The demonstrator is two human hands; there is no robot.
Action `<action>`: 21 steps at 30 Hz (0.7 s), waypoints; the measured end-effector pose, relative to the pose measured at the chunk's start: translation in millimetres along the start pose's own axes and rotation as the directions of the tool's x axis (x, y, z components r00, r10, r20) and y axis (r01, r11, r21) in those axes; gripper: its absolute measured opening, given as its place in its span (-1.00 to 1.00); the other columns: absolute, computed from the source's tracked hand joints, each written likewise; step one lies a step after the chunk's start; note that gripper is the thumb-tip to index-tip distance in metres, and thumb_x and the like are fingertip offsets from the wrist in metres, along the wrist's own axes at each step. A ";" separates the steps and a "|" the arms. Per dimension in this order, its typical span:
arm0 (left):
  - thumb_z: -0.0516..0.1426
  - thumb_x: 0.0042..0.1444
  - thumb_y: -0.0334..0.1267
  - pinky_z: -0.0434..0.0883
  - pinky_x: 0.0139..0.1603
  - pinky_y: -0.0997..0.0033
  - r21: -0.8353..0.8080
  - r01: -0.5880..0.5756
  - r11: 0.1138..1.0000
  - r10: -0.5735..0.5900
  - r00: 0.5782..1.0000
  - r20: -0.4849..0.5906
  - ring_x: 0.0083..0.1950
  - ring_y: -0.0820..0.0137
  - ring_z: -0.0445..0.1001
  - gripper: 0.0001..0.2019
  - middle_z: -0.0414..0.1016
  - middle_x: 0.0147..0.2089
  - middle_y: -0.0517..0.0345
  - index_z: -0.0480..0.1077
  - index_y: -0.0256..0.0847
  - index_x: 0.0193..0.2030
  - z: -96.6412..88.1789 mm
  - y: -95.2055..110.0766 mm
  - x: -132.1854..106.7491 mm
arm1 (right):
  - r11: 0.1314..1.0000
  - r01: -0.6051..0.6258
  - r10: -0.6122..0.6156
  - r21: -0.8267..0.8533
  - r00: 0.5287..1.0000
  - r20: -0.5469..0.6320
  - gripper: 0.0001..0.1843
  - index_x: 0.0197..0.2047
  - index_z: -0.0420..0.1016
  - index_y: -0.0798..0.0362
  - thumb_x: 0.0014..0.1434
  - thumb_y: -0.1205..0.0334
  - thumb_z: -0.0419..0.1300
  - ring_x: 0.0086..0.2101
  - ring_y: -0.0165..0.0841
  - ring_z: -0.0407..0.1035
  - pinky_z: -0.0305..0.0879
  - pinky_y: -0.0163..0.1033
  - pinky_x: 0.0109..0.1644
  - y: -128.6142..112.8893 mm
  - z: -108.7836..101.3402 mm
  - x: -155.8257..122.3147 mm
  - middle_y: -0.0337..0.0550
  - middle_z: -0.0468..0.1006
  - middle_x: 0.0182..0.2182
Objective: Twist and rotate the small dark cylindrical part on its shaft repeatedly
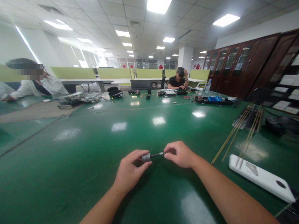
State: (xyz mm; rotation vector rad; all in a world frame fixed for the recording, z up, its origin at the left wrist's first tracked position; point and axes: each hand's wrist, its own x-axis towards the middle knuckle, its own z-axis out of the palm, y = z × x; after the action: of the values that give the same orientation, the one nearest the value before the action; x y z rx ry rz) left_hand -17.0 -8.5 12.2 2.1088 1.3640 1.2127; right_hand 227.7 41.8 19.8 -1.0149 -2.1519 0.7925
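My left hand point(130, 169) is closed around a small grey cylindrical part point(146, 157), held just above the green table point(93, 149). A thin dark rod point(157, 154) sticks out of that cylinder to the right. My right hand point(180, 154) pinches the far end of the rod with its fingertips. Both hands meet near the table's front middle. How the rod joins the cylinder is too small to make out.
A white flat board point(261, 177) lies at the right, with several thin brass rods point(235, 132) crossing it. Tools and cables clutter the far table edge point(175, 93). One person sits at the far end point(178, 81), another at the left point(35, 84). Dark wooden cabinets point(245, 62) line the right wall.
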 end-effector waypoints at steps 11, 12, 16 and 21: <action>0.24 0.09 0.06 0.47 -0.06 0.28 -0.184 0.264 0.947 -0.289 0.949 -0.124 -0.14 0.25 0.53 -0.55 0.55 -0.13 0.05 0.46 -0.21 0.00 1.8 -10.6 3.0 | 0.968 -0.058 0.086 0.245 0.991 -0.106 -0.45 -0.62 0.12 0.04 0.36 -0.03 -0.13 -0.60 -0.47 0.05 0.00 -0.30 -0.45 15.9 1.4 5.7 -0.33 0.12 -0.67; 0.25 0.07 0.08 0.47 -0.03 0.29 -0.274 0.295 0.915 -0.341 0.930 -0.138 -0.11 0.24 0.53 -0.49 0.55 -0.11 0.03 0.43 -0.23 0.05 2.1 -11.7 3.4 | 0.969 -0.066 0.094 0.237 0.990 -0.108 -0.45 -0.62 0.10 0.04 0.36 -0.04 -0.13 -0.60 -0.47 0.03 -0.02 -0.30 -0.46 16.4 1.3 6.0 -0.34 0.10 -0.67; 0.34 -0.07 0.10 0.45 0.05 0.31 -0.513 0.385 0.767 -0.521 0.841 -0.148 -0.04 0.23 0.53 -0.29 0.55 -0.08 0.00 0.38 -0.27 0.15 -4.8 -2.8 5.3 | 0.989 -0.097 0.109 0.111 0.989 -0.101 -0.46 -0.61 0.13 0.05 0.33 -0.07 -0.07 -0.58 -0.47 0.05 -0.07 -0.31 -0.46 15.8 1.9 7.8 -0.34 0.11 -0.66; 0.44 -0.29 0.08 0.50 0.02 0.36 -0.496 0.471 0.730 -0.595 0.795 -0.120 0.02 0.14 0.52 -0.31 0.57 -0.06 -0.02 0.48 -0.23 -0.01 -46.4 26.9 -8.1 | 0.989 -0.138 0.141 0.048 0.988 -0.064 -0.50 -0.57 0.28 0.08 0.28 -0.09 0.03 -0.56 -0.46 0.15 -0.03 -0.33 -0.45 15.6 6.6 8.4 -0.34 0.22 -0.65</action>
State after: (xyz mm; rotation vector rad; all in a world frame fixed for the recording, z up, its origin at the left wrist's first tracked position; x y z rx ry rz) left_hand -40.5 -35.3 53.0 1.1373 1.4894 1.4082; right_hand 225.4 55.2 6.6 -1.1630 -2.0153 0.8534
